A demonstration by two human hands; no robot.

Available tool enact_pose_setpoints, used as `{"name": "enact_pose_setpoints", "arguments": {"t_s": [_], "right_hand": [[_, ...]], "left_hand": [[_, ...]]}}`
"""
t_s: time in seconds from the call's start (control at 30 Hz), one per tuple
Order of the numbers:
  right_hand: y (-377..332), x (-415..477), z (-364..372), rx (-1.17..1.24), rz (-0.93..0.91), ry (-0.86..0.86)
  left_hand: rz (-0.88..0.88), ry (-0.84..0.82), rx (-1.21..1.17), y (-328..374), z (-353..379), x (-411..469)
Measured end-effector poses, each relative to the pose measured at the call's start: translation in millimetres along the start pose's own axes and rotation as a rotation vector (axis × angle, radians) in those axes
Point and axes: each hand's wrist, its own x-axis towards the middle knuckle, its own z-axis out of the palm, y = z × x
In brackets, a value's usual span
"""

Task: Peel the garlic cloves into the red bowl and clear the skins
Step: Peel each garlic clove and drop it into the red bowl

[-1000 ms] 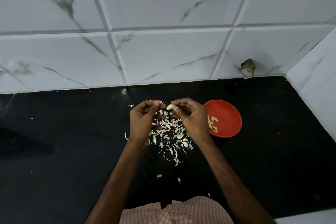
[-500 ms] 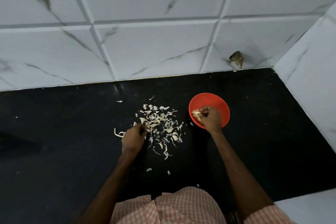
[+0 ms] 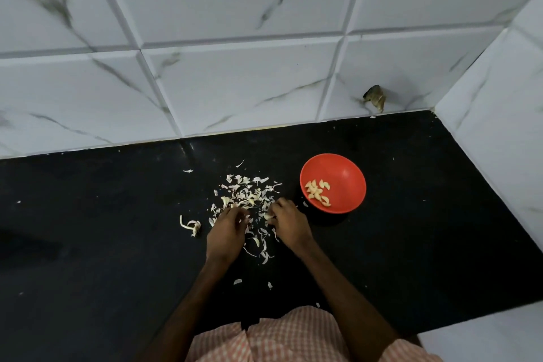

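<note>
Peeled cloves (image 3: pixel 317 191) in red bowl (image 3: pixel 346 176)

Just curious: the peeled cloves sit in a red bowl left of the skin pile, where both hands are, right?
No: the head view shows the red bowl with peeled cloves right of the skin pile, where left hand and right hand are.

you wear a checked shirt (image 3: pixel 293 335), small pale orange squares crossed with white lines, which fills the bottom edge of the view. its upper edge is broken by a dark, jagged notch near the middle. a short sleeve (image 3: pixel 411 354) of the same check shows at the lower right, at the top of your right arm. your right forearm (image 3: pixel 346 288) and left forearm (image 3: pixel 188 303) are bare, as are your right hand (image 3: pixel 289 225) and left hand (image 3: pixel 226 232).
</note>
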Motion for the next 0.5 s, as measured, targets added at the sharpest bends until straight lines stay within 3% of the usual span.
{"name": "enact_pose_setpoints", "arguments": {"t_s": [0.1, 0.17, 0.33, 0.5], "right_hand": [[-4, 1, -1, -0.028, -0.010, 0.066], [-11, 1, -7, 0.105, -0.006, 0.106], [-38, -3, -21, 0.373, -0.092, 0.071], [-46, -7, -27, 0.428, -0.011, 0.071]], "left_hand": [[-0.038, 0.064, -0.099, 0, -5, 0], [-0.048, 0.093, -0.178, 1, -8, 2], [0.038, -0.137, -0.225, 10, -7, 5], [0.059, -0.133, -0.258, 9, -8, 0]]}}
